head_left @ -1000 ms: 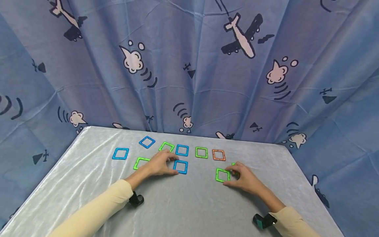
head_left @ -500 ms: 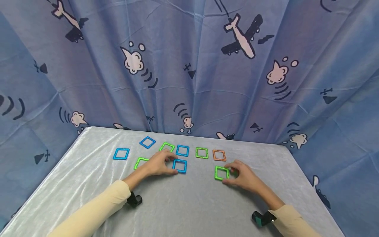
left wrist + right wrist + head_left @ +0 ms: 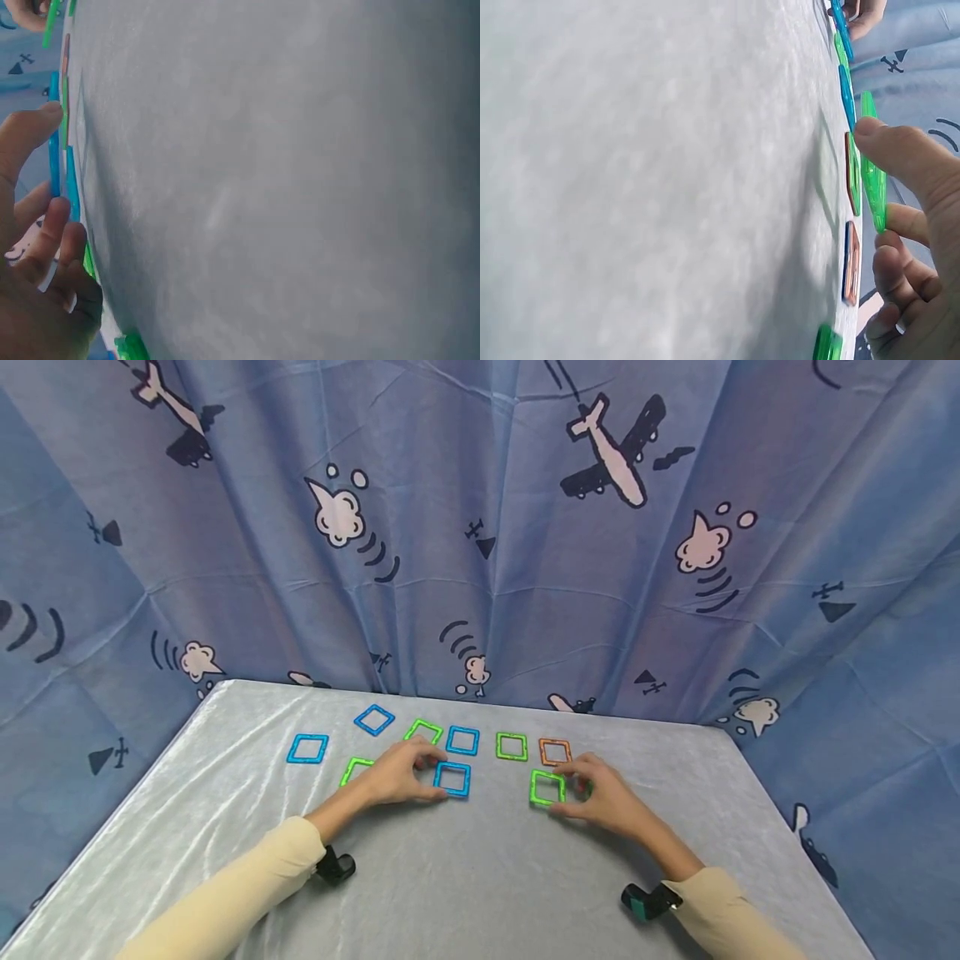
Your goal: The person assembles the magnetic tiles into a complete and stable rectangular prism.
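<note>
My left hand [image 3: 401, 774] pinches a blue square magnetic tile [image 3: 468, 782] by its near and far edges, thumb on one side and fingers on the other. The tile is an open frame, seen edge-on as a blue strip [image 3: 54, 161] in the left wrist view. Right of it, my right hand [image 3: 606, 795] pinches a green square magnetic tile [image 3: 533, 788] the same way. That green tile [image 3: 873, 180] hangs over the table in the right wrist view, with a shadow below. The two held tiles are apart, roughly level with each other.
Along the back of the pale cloth-covered table [image 3: 480, 885] lie a blue tile [image 3: 463, 729], a green tile [image 3: 512, 735] and an orange tile [image 3: 555, 741]. Further left are more blue and green tiles, some partly behind my left hand. Another green tile [image 3: 827, 343] lies beneath my right hand.
My right hand has carried the green tile leftward and slightly away from me, nearer the blue one. My left hand has drifted slightly left with its blue tile.
</note>
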`<state>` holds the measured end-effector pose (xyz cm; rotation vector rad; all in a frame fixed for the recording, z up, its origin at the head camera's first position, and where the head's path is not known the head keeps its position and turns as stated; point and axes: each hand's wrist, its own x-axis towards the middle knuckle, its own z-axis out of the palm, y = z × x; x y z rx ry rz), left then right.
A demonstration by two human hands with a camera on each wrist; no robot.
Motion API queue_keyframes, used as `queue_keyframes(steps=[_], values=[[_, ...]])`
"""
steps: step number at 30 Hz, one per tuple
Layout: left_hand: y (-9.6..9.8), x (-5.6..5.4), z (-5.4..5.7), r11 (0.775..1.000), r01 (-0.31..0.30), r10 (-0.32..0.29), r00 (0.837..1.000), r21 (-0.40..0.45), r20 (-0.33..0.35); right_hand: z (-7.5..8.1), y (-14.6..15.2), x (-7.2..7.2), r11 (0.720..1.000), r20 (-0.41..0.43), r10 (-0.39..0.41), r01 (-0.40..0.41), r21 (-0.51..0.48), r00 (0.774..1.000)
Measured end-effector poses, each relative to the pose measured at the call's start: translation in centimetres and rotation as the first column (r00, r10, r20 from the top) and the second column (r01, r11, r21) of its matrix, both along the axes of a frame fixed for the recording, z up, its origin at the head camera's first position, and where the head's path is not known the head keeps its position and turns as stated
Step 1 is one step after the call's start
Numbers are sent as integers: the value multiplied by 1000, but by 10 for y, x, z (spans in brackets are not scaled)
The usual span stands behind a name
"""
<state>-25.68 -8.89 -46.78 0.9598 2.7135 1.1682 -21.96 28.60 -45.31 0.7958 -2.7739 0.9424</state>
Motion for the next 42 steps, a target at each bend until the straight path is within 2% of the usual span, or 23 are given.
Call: queue_keyframes(steps=[13,19,24,32,42], values=[[-18,5,6,999,-39,39,999,-6,-21,0,-26,-10,999,10,32,-32,13,999],[-22,5,5,1000,-29,29,999,4,-43,0,-39,-15,998,10,64,-64,10,998],[-23,6,4,999,-32,32,998,0,-47,-2,-50,-18,996,8,84,-84,13,996],[-20,7,4,999,-46,45,998,-4,-50,4,-66,-17,997,44,69,-70,18,997],[-10,4,0,1000,-28,28,998,4,-59,-2,-75,-20,997,66,73,-75,20,995]])
